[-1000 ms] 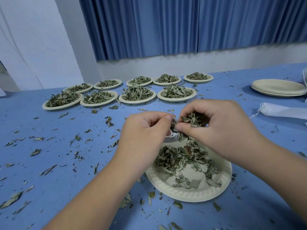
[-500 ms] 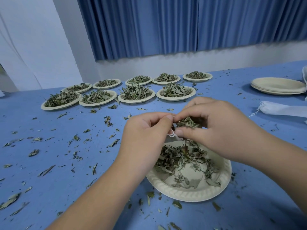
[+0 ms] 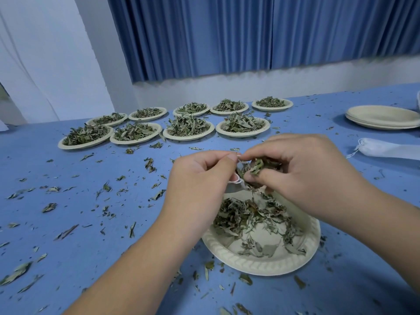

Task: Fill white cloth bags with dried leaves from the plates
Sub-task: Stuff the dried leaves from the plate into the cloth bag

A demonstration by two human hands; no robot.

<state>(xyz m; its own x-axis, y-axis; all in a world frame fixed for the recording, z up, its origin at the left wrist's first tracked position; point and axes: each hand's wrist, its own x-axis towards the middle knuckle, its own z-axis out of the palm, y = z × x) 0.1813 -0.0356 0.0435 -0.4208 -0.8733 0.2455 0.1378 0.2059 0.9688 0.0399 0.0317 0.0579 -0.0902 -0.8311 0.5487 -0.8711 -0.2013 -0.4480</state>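
Two bare forearms are reaching in from the bottom edge over a blue table [image 3: 91, 246]. Nearest the viewer, a pale paper plate [image 3: 261, 263] is sitting on the table, slightly right of centre, holding a loose layer of dried leaves [image 3: 245, 217]. Just above the plate's far edge the two hands are meeting. The left hand [image 3: 200, 183] is curling its fingers and pinching the mouth of a small white cloth bag [image 3: 235, 181]. Only a sliver of the bag is showing between the hands, so how full it is cannot be told. The right hand [image 3: 306, 173] is clamping a clump of leaves [image 3: 256, 167] between thumb and fingertips, right at the bag's mouth. Leaf crumbs [image 3: 150, 164] are lying scattered across the table around the plate and off to the left. Farther back, nine more plates [image 3: 188, 138] heaped with leaves are standing in two rows, four in front and five behind. To the far right, a second cloth bag [image 3: 386, 148] is lying on the table, and beyond it a stack of empty plates [image 3: 384, 119] is sitting. A blue pleated curtain [image 3: 250, 35] is hanging behind the table above a white wall [image 3: 295, 80].
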